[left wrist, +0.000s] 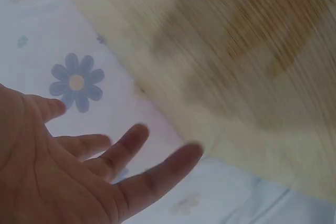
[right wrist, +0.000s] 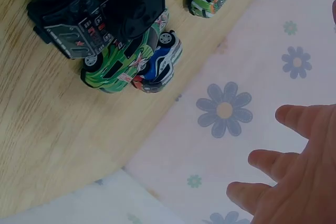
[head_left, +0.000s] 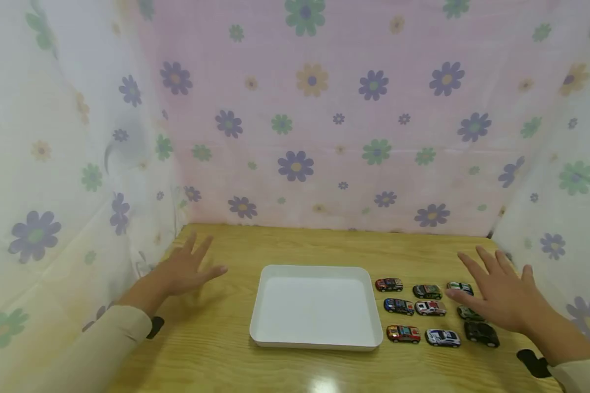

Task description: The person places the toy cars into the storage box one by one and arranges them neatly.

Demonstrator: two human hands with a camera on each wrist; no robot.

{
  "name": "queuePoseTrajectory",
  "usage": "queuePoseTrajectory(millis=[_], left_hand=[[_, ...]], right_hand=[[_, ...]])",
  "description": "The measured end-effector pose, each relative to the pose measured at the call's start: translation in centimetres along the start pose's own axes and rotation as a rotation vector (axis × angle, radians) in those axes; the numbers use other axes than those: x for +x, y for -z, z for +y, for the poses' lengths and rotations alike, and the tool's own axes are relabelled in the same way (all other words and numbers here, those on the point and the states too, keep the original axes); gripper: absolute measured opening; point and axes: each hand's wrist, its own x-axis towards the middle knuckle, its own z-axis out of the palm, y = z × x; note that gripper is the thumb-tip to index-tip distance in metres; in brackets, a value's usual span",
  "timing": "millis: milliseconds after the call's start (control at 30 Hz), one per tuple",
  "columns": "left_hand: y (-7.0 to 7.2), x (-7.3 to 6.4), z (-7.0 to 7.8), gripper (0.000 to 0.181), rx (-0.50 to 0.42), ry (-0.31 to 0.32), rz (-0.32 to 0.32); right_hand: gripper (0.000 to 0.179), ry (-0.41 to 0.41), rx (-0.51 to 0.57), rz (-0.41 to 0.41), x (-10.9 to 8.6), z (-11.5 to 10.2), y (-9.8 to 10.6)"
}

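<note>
Left of the white tray (head_left: 314, 308), my left hand (head_left: 184, 270) hovers over the table with fingers spread and nothing held. My right hand (head_left: 506, 295), also spread, is raised over the right side of the toy cars and partly covers a green car (head_left: 468, 313). Several small toy cars stand in rough rows right of the tray, among them a red car (head_left: 403, 333), a blue car (head_left: 399, 306) and a white car (head_left: 442, 338). Nearest the right wrist is a black car (head_left: 481, 333), large in the right wrist view beside a bright green car (right wrist: 115, 66).
The wooden table (head_left: 216, 338) runs back to a flowered cloth (head_left: 295, 136) hung behind it. Similar cloth stands close along the left and right sides. Black straps show at both wrists.
</note>
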Motion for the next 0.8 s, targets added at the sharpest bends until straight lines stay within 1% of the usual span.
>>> queuePoseTrajectory(millis=[133,233,300,433,667,800], left_hand=[[-0.7,0.2,0.4,0.105,-0.172,-0.024,-0.020],[-1.3,0.3,0.7,0.101,-0.279,-0.048,-0.028],[-1.7,0.3,0.9,0.097,-0.330,-0.049,-0.032],[-2.5,0.2,1.2,0.094,-0.414,-0.027,-0.026],[-3.9,0.5,2.7,0.090,-0.672,0.027,-0.032],[-4.6,0.6,3.5,0.088,-0.770,0.068,-0.027]], right_hand=[[0.096,0.010,0.044,0.007,-0.4,0.2,0.0],[0.095,0.026,0.079,0.010,-0.7,0.1,-0.1],[0.094,0.036,0.097,0.016,-0.8,0.0,-0.1],[0.091,0.068,0.153,0.037,-0.8,-0.4,-0.2],[0.088,0.145,0.222,0.084,-0.8,-1.7,-0.7],[0.087,0.168,0.279,0.098,-0.9,-2.7,-1.0]])
